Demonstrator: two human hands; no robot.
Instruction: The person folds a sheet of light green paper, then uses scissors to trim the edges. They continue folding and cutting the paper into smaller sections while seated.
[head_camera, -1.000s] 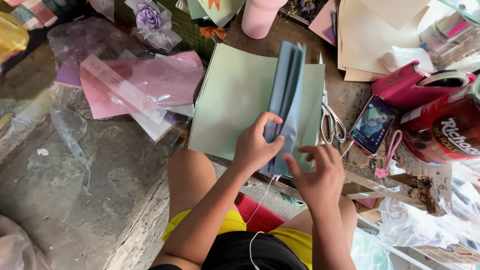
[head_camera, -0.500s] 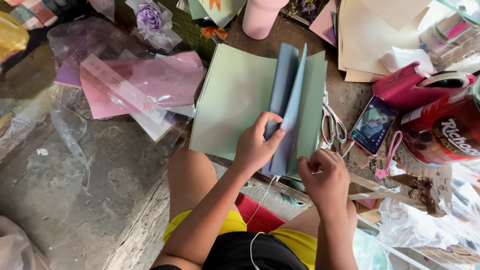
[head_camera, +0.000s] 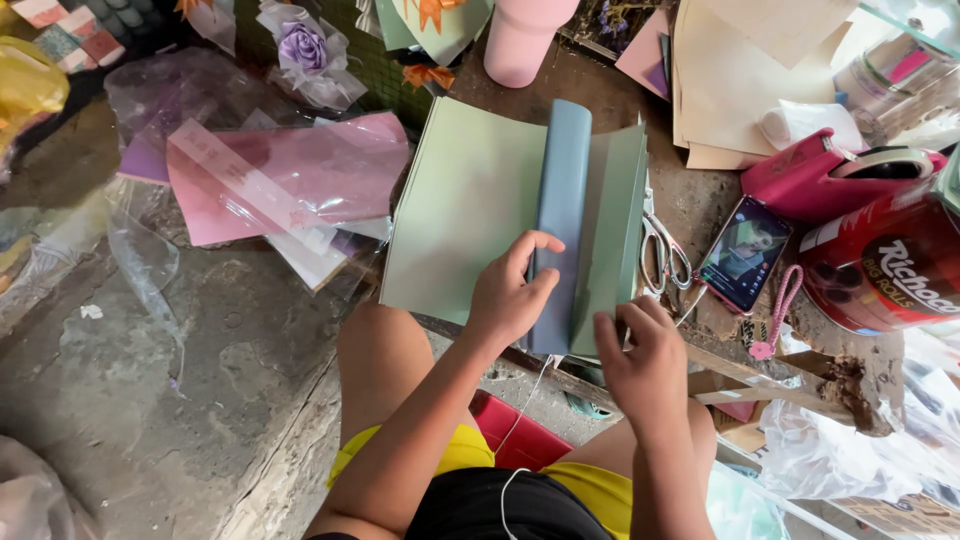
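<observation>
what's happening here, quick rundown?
A person sits at a cluttered wooden table, paging through a stack of pale green paper sheets. The left hand holds up a curled blue sheet; the right hand rests at the stack's lower right corner. Scissors and a phone lie just right of the stack.

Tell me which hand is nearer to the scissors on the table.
Right. The right hand rests at the green paper's lower right corner, just below the scissors. The left hand grips the blue sheet farther left, with paper between it and the scissors.
</observation>
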